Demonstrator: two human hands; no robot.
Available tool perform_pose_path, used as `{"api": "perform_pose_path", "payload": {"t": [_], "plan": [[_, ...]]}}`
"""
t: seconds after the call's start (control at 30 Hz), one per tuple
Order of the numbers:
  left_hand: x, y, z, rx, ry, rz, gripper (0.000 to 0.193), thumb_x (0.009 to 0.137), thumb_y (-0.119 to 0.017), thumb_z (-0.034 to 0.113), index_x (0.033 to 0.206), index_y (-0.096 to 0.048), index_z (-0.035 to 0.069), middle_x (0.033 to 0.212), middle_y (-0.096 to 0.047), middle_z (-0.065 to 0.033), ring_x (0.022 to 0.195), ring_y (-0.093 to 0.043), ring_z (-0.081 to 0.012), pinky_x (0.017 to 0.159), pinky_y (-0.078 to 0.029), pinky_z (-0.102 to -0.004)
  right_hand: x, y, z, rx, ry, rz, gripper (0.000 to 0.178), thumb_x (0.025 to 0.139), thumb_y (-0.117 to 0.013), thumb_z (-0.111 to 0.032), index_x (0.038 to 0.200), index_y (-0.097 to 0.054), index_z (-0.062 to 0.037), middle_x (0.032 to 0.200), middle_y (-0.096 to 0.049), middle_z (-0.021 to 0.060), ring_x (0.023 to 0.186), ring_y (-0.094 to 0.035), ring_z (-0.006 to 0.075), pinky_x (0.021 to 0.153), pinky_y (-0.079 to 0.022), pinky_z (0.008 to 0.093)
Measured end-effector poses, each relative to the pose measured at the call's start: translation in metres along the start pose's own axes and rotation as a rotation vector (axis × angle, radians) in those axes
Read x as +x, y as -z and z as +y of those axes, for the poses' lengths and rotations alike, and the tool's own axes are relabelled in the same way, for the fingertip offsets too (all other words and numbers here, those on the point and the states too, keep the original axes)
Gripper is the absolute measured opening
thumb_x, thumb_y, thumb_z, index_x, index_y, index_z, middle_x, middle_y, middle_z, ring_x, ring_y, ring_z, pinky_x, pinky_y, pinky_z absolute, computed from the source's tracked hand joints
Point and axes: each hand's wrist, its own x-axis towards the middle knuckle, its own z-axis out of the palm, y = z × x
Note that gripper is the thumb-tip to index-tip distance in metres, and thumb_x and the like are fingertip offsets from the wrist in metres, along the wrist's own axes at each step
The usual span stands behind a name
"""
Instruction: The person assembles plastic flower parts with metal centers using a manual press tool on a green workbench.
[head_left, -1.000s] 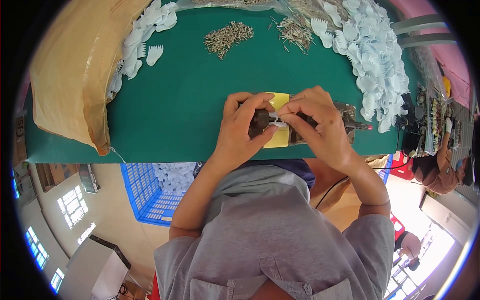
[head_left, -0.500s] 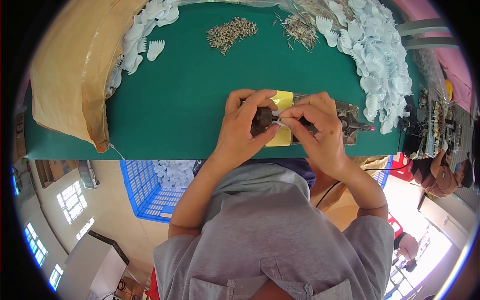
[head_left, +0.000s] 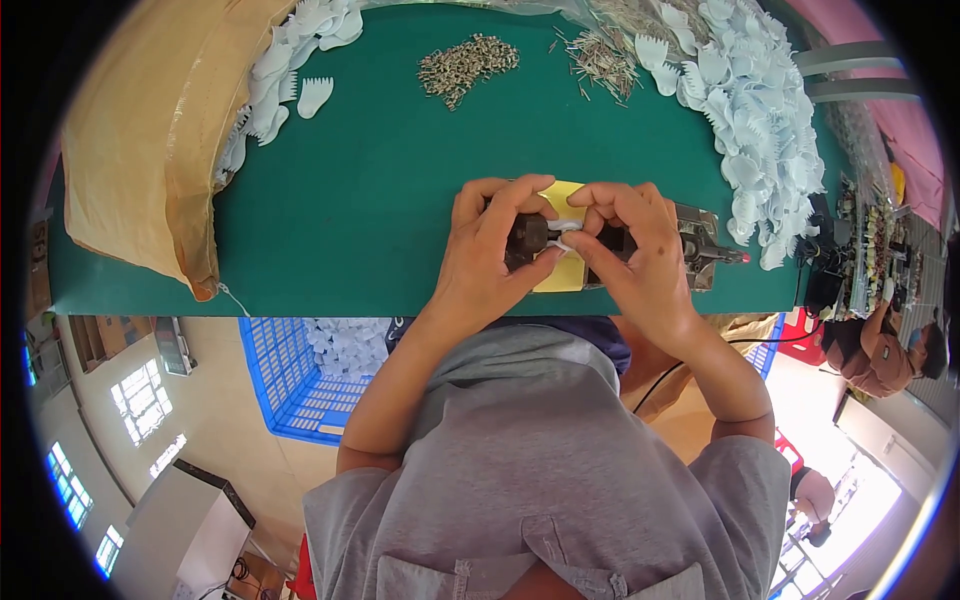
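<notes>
- The left hand (head_left: 490, 235) curves about the dark rounded part (head_left: 526, 234) of a bench fixture (head_left: 700, 272), index finger above and thumb below, their tips apart; whether they press on anything I cannot tell.
- The right hand (head_left: 645, 245) comes in from the opposite side: its thumb tip meets a small white piece (head_left: 563, 230), while the index fingertip stands apart, higher up. The other fingers curl in behind, so I cannot tell whether they clamp the piece.
- That white piece sits between the two hands, just right of the dark part and over a yellow sheet (head_left: 562, 279) on the fixture.
- The fixture lies near the front edge of a green table (head_left: 330, 220), a red-tipped lever (head_left: 722, 256) at its right end.
- Farther back are two heaps — small metal fittings (head_left: 468, 68) and, to their right, thin metal pins (head_left: 604, 66).
- Pale toothed pieces (head_left: 750, 130) pile up at the right; more (head_left: 268, 85) lie on the left, beside a brown sack (head_left: 140, 150).
</notes>
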Motion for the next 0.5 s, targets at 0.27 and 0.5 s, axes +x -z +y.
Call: {"api": "perform_pose_path", "payload": {"t": [0.27,0.5], "plan": [[0.011,0.001,-0.005,0.074,-0.150,0.002,0.035,0.076,-0.087,0.008,0.109,-0.075,0.010,0.106,-0.070,-0.0043,0.110,-0.055,-0.0286,0.095,-0.047,-0.0407,-0.001,0.000,0.004,-0.073,0.051,-0.002,0.026,0.086,-0.084,-0.011,0.109,-0.071,-0.0111,0.079,-0.061,-0.0020,0.081,-0.055,0.0175,0.085,-0.042,0.0357],[0.013,0.000,-0.001,-0.004,-0.108,-0.010,0.026,0.079,-0.087,0.007,0.102,-0.074,0.008,0.100,-0.068,-0.0053,0.108,-0.056,-0.0274,0.092,-0.048,-0.0384,0.018,0.042,0.030,0.251,-0.133,0.114,0.018,0.099,-0.071,-0.008,0.115,-0.070,-0.0019,0.094,-0.072,0.0051,0.085,-0.064,0.0099,0.079,-0.053,0.0285]]}}
